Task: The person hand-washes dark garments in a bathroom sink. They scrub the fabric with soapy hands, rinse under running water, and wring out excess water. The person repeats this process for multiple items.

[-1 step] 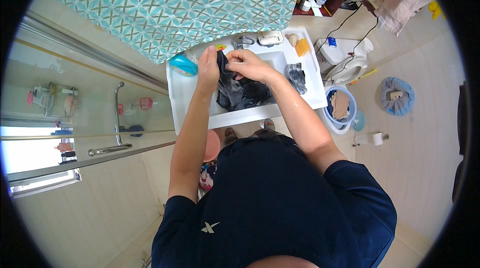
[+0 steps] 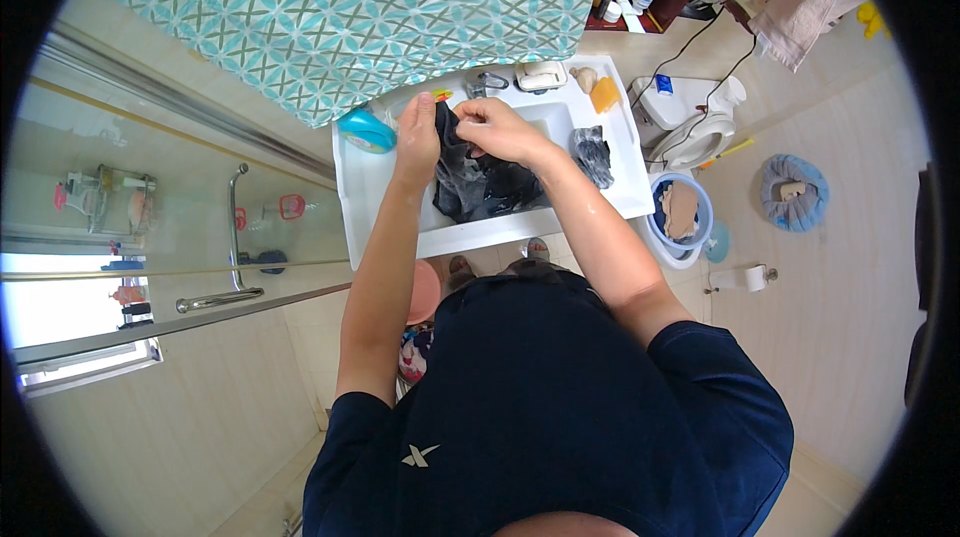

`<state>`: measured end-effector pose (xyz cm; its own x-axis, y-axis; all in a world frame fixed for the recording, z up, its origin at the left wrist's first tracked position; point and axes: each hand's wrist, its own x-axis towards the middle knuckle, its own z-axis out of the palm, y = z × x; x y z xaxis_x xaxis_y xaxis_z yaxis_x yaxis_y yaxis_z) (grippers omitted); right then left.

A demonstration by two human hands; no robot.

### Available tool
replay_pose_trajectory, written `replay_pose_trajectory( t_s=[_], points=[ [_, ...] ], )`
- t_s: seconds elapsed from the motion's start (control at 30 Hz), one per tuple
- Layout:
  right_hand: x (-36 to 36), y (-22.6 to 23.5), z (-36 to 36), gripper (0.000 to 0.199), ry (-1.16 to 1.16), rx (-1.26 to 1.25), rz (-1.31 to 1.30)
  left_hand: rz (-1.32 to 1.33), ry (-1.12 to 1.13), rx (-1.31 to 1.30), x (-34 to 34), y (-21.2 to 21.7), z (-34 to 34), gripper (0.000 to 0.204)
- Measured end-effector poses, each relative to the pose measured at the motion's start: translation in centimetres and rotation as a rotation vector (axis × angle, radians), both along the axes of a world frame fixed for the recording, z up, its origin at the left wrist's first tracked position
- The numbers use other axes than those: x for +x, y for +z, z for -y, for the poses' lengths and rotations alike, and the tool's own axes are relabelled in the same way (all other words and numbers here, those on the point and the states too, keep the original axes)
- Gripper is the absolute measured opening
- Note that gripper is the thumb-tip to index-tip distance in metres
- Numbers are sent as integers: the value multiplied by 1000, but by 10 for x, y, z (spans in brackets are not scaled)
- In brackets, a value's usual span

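Note:
A wet black garment (image 2: 488, 189), streaked with grey suds, lies bunched in the white sink basin (image 2: 558, 122). One end of it is lifted between my hands. My left hand (image 2: 418, 145) is upright at the basin's left side, with the raised cloth against its palm and thumb. From the right, my right hand (image 2: 495, 130) pinches the same raised part with bent fingers. A second sudsy dark cloth (image 2: 592, 155) is crumpled on the sink's right ledge. Just left of my left hand lies a turquoise bottle (image 2: 366, 132).
Behind the basin are the faucet (image 2: 487, 85), a soap dish (image 2: 541, 76) and an orange block (image 2: 605, 94). A patterned curtain (image 2: 380, 17) hangs over the far edge. Right of the sink stand a blue bucket (image 2: 708, 209) with clothes and a toilet (image 2: 697, 142). A glass partition (image 2: 200, 137) runs along the left.

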<state>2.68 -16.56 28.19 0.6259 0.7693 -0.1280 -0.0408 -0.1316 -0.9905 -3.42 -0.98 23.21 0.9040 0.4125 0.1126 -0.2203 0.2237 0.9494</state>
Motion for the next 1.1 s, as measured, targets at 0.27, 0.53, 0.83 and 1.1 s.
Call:
replay_pose_trajectory(
  t_s=[0.27, 0.53, 0.83, 1.1],
  points=[
    [9, -5, -2, 18, 4, -96, 164, -6, 94, 468, 5, -9, -1, 33],
    [9, -7, 2, 19, -208, -125, 24, -306, 112, 508, -15, -4, 14, 41],
    [11, -12, 3, 23, -214, -349, 330, -355, 15, 666, -12, -2, 1, 21],
    [35, -28, 11, 32, -218, -92, 150, -398, -400, 99, -1, 20, -52, 27]
  ],
)
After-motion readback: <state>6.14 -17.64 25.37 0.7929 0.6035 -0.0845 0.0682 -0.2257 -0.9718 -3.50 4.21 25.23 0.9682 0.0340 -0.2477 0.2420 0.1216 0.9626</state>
